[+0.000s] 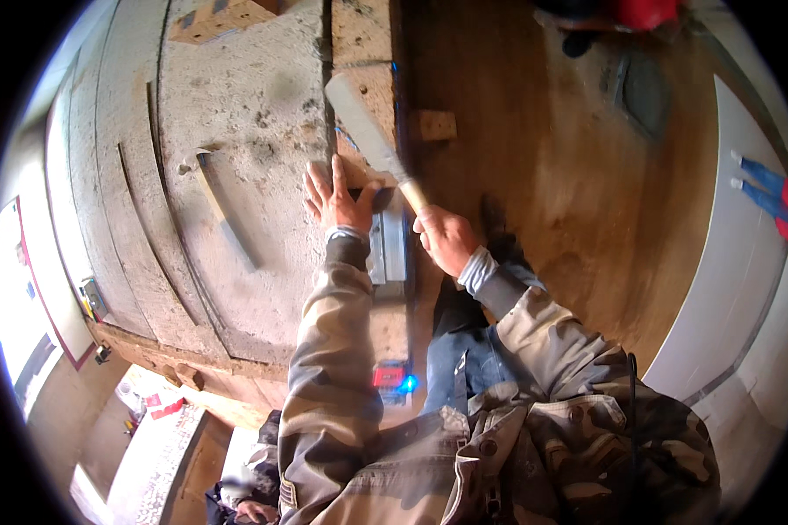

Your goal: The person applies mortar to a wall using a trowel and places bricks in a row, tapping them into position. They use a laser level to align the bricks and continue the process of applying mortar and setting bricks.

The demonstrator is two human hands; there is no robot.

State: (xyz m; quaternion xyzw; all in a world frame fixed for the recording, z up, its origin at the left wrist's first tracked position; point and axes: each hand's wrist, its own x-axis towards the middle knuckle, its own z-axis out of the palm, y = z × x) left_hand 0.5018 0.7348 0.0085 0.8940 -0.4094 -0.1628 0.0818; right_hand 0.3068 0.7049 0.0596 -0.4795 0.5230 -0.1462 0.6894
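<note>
Camouflage jacket (578,437); hands (446,241); long tool (365,125)

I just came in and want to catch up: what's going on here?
A person's right hand grips a wood-handled tool, its long, pale head over the edge of a bench. The left hand is spread at that edge, beside a metal piece. Whether the tool's head touches anything is unclear. A slim stick-like tool lies on the bench, left of the hands.
</note>
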